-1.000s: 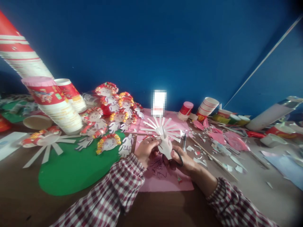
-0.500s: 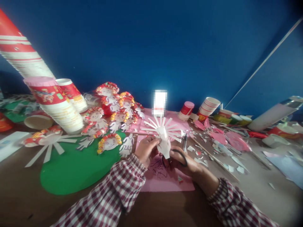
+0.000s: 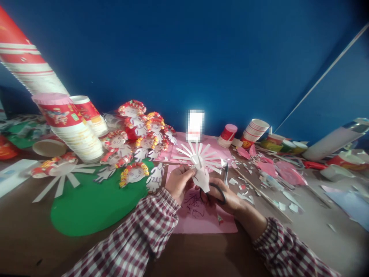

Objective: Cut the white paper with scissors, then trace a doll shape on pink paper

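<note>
My left hand (image 3: 180, 181) pinches a white paper cutout (image 3: 202, 179) near the middle of the view. Long thin strips fan out from the cutout's far end. In my right hand (image 3: 223, 197) are black-handled scissors (image 3: 220, 191), close to the cutout's near end; their blades are mostly hidden. Under both hands lies a pink sheet (image 3: 207, 227) with dark pen marks on it.
Left of my hands a green sheet (image 3: 86, 215) bears paper figures, with a curly-haired paper face (image 3: 135, 175) on it. Stacked paper cups (image 3: 79, 134) stand beyond. To the right are a wooden stick (image 3: 265, 197), pink scraps (image 3: 288, 172) and a white cylinder (image 3: 334, 142).
The white cutout has tilted slightly, its near end shifting a little to the right. The scissors' handle has turned a little in my right hand. Both hands keep their hold.
</note>
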`<state>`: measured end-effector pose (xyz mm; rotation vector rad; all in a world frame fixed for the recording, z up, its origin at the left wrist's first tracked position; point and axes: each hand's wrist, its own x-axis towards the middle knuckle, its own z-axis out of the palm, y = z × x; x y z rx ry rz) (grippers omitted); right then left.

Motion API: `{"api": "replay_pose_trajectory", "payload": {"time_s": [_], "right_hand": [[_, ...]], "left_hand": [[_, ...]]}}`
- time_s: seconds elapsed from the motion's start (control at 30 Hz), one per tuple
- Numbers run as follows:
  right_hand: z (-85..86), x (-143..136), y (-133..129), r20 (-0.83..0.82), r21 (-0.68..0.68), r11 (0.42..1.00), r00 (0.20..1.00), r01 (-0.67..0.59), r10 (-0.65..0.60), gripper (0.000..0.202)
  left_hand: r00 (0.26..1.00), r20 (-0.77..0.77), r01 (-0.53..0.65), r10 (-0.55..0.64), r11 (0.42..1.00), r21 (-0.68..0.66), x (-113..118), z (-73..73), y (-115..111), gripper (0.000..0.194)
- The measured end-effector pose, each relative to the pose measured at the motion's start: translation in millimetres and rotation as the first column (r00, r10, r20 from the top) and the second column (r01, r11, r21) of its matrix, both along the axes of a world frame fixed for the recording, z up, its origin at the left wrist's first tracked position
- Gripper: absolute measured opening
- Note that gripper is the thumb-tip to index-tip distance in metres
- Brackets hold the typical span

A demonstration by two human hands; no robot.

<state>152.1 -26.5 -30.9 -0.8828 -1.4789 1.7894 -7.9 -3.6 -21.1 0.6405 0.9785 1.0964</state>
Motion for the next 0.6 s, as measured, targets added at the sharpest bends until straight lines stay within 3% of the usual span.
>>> {"api": "replay_pose_trajectory", "payload": {"time_s": [0.27, 0.6], "right_hand": [[1.6, -6, 1, 0.09, 0.067, 0.994, 0.992, 0.083, -0.089, 0.042], [-1.8, -8, -1, 0.103, 0.075, 0.991, 0.988, 0.11, -0.117, 0.036]], "left_hand": [[0.997, -0.081, -0.01, 0.017, 0.996, 0.085, 3, -9.1, 1, 0.02], [0.994, -0.106, 0.001, 0.011, 0.993, 0.117, 3, -14.6, 1, 0.019]]}}
